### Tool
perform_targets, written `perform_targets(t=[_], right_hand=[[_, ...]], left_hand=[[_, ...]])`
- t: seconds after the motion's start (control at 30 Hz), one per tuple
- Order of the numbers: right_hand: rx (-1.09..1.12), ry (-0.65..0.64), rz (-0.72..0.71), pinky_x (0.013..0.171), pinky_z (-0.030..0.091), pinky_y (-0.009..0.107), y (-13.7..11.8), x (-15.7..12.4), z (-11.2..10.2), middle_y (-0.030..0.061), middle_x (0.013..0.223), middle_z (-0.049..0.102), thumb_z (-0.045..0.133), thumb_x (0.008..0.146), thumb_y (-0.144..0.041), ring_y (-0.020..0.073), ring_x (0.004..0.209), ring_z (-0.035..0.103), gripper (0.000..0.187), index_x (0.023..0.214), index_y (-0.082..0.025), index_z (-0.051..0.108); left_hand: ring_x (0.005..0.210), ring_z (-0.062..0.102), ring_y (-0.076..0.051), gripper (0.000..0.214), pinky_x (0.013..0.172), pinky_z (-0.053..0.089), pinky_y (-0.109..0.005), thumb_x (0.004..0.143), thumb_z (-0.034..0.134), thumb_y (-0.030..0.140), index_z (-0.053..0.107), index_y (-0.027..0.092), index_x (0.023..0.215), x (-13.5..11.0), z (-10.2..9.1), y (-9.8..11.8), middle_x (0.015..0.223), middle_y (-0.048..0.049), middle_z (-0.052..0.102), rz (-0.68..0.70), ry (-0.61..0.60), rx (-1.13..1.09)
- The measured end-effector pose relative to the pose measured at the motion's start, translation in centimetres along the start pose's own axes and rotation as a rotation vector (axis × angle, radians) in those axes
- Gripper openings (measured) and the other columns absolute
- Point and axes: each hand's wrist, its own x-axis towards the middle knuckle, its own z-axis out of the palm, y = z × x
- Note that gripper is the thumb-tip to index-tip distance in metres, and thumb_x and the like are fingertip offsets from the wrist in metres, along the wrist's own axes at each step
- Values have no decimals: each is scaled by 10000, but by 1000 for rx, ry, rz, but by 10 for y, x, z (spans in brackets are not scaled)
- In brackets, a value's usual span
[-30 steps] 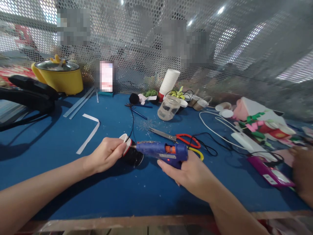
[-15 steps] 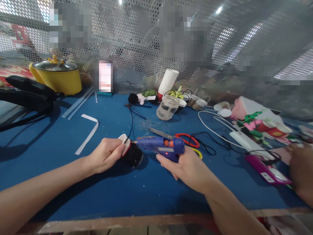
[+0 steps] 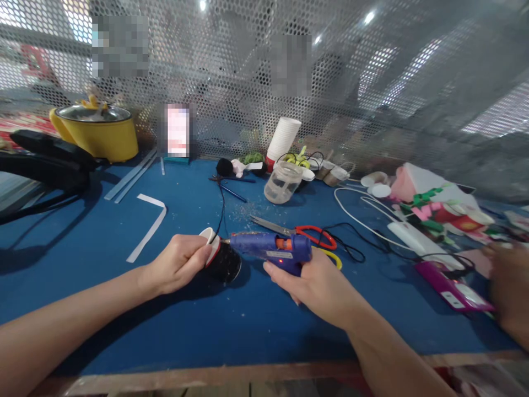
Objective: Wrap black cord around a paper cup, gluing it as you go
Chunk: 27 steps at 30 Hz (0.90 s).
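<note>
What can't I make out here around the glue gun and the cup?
Head view only:
- Trigger of the glue gun: covered by the right hand.
- Nozzle tip at the cup: too small to tell touching or glue.
- Cup's open end: mostly behind the left hand.
- At the right edge, another person's hand: blurred, cut off.

Bare-armed at the tabletop: the worker's left grip (image 3: 177, 267) at 8 o'clock, right grip (image 3: 320, 286) at 5 o'clock, both unsleeved to the elbow.

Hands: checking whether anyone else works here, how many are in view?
3. The person's left hand holds a black paper cup, their right hand a blue plastic glue gun; another person's hand at the right edge.
</note>
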Motion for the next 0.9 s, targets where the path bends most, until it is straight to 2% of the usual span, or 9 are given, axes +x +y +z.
perform_targets(t=[0.27, 0.37, 0.57, 0.7, 0.9], right_hand=[[63, -26, -20, 334, 319, 200, -1, -4, 1, -73, 375, 394, 505, 724, -269, 80, 308, 378, 138, 615, -189, 478], [41, -22, -36, 359, 328, 199, 1, -7, 4, -66, 397, 385, 515, 718, -270, 78, 342, 374, 168, 582, -187, 462], [-23, 26, -74, 439, 374, 202, 4, -11, 10, -27, 527, 486, 516, 716, -263, 96, 465, 427, 136, 615, -176, 491], [-84, 19, -115, 455, 376, 198, 6, -13, 14, -34, 537, 483, 510, 718, -235, 94, 475, 425, 84, 654, -183, 499], [-139, 27, -161, 458, 363, 189, 8, -15, 19, -43, 539, 472, 499, 731, -217, 85, 478, 415, 111, 628, -191, 468]], left_hand=[[443, 332, -68, 313, 458, 292, -192, 819, 251, 153, 345, 167, 521, 0, 1, 0, 483, 40, 362, -31, 18, -19], [434, 327, -63, 328, 447, 282, -190, 824, 254, 174, 336, 166, 506, 0, 2, 0, 470, 43, 356, -87, 20, -39], [422, 286, -57, 365, 417, 251, -187, 834, 264, 251, 328, 163, 486, 4, 4, 3, 445, 54, 322, -237, 35, -122], [426, 269, -56, 384, 413, 239, -189, 834, 267, 301, 319, 163, 479, 5, 5, 6, 442, 56, 308, -331, 31, -169], [433, 225, -55, 379, 405, 205, -196, 830, 263, 314, 261, 171, 478, 5, 6, 7, 448, 61, 251, -396, 35, -190]])
